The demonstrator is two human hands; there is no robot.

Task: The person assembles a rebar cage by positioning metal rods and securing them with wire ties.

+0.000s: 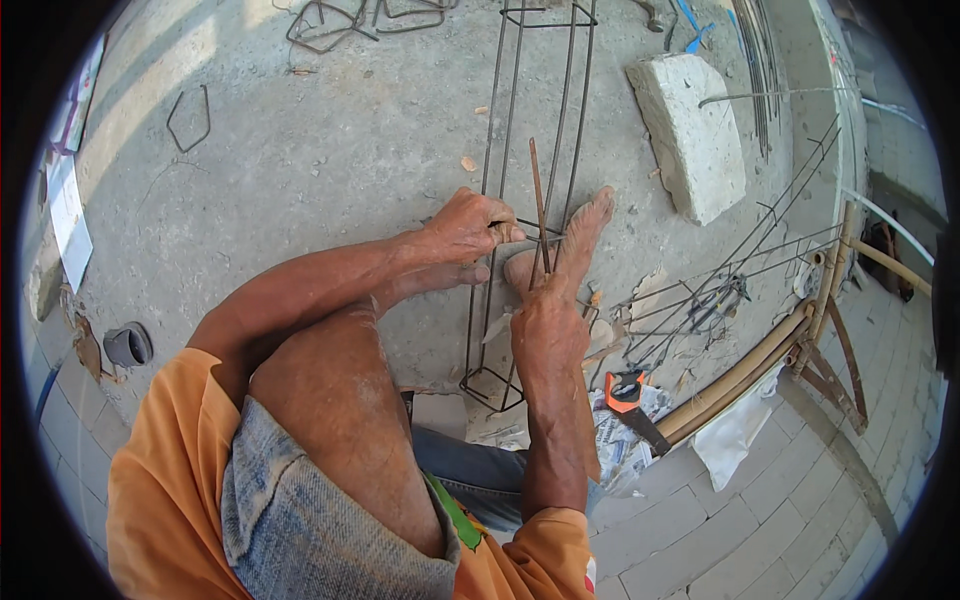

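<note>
Can't read any text here tbh, print on the newspaper [612, 449] near right is too small.

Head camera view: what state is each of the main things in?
Left hand: fingers curled, at the steel frame.
Right hand: closed around the rusty rod.
Rusty rod: gripped, far end free.
Steel frame: open-sided.
Handsaw: lying unheld.
Pale slab: lying, rough-edged.
Bent wire: lying loose.
</note>
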